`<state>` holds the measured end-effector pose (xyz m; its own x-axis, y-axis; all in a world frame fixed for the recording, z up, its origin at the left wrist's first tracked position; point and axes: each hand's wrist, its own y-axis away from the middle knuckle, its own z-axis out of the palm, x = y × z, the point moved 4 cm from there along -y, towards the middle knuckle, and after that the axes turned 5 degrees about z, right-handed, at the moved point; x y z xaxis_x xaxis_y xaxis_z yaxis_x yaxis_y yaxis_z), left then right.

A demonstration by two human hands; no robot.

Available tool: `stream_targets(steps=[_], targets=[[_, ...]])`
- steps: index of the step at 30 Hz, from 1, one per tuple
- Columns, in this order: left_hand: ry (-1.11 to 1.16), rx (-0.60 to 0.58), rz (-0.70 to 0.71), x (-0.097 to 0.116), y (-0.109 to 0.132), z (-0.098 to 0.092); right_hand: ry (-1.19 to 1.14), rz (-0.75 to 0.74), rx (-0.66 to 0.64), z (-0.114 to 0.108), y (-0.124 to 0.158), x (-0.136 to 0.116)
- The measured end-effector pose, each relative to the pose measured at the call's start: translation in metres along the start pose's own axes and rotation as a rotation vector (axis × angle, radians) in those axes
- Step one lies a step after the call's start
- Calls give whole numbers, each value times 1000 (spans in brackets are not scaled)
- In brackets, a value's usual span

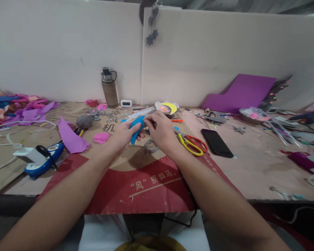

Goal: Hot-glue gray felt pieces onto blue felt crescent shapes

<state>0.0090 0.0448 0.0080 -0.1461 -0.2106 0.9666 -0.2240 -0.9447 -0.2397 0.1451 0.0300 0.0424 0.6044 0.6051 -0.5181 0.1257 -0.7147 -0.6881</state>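
A flat blue curved piece (136, 127), like foam or felt, is held in my left hand (123, 131), thumb on top and fingers below. My right hand (160, 127) is pinched at the piece's right edge; what its fingertips grip is too small to make out. Beneath the hands a small coil of grey string (151, 146) shows above the brown and red cardboard (120, 198). Scissors (191, 143) with yellow and red handles lie right of my right hand. A yellow crescent (170, 108) rests on a metal bowl (174, 113) behind the hands.
A black phone (216, 143) lies to the right. At left are a purple scrap (70, 136), a grey yarn ball (84, 121), a blue power strip (45, 162) and cables. A bottle (109, 89) stands against the wall; a purple sheet (240, 94) leans at back right.
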Motion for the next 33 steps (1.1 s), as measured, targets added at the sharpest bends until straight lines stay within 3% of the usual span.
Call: stream_targets(steps=[5,11,15,26,30,33], targets=[[47,-41,-27,-4,1,3,-61,74,36,-4,-1,7],[39,-56,0,-3,2,6,-90,63,61,-5,-1,10],[-14,-23,-4,0,3,6,-109,67,42,-4,-1,10],[264,200,9,1,-6,-11,39,71,-74,1,6,-12],[345,196,7,2,-8,-15,53,41,-104,6,10,-15],[369,156,71,7,-9,-19,-61,13,-122,9,11,-16]])
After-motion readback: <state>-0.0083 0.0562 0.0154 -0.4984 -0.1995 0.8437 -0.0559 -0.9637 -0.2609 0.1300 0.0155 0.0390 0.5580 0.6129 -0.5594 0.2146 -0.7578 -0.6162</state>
